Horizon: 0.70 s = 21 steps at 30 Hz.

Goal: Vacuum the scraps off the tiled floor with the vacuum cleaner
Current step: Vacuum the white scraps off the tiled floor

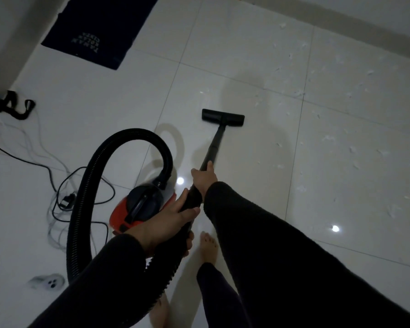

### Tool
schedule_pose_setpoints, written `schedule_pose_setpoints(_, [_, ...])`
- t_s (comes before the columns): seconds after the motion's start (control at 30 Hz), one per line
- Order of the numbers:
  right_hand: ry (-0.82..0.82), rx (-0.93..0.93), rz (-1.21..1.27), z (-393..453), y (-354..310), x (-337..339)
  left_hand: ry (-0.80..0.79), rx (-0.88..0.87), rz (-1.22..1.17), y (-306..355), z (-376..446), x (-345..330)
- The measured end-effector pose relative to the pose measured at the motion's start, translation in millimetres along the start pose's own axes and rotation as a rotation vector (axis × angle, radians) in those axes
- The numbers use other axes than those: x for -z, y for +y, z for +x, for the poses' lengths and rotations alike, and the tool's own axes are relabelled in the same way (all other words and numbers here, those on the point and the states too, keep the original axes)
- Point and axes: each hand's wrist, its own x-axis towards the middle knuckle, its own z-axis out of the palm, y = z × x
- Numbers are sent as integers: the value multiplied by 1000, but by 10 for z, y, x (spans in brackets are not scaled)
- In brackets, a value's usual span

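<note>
A red and black vacuum cleaner [137, 207] stands on the white tiled floor [104, 110] to my left. Its ribbed black hose [100, 166] arcs up and round to the black wand [214, 144]. The flat black floor nozzle [223, 117] rests on the tiles ahead. My right hand [202, 177] grips the wand higher up. My left hand [168, 223] grips the hose handle lower down. Several small white scraps [329, 138] lie scattered over the tiles to the right of the nozzle.
A dark blue mat [100, 31] lies at the back left. Black cables [64, 185] and a plug trail over the floor at left, near a black strap [12, 106]. A wall skirting [341, 22] runs along the back right. My bare feet [208, 247] stand below the wand.
</note>
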Motion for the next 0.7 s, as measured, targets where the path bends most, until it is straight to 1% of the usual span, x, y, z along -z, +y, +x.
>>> schedule_pose_setpoints(0.17, [-2, 29, 63, -216, 221, -221, 13, -8, 10, -295, -234, 103])
schedule_pose_setpoints(0.4, [-3, -4, 110, -360, 570, -455, -30, -10, -22, -678, -335, 244])
schedule_pose_setpoints(0.57, [6, 15, 55, -455, 714, -521, -37, -20, -38, -911, -360, 264])
schedule_pose_setpoints(0.7, [4, 23, 94, -607, 825, -593, -54, -18, -58, -1022, -496, 275])
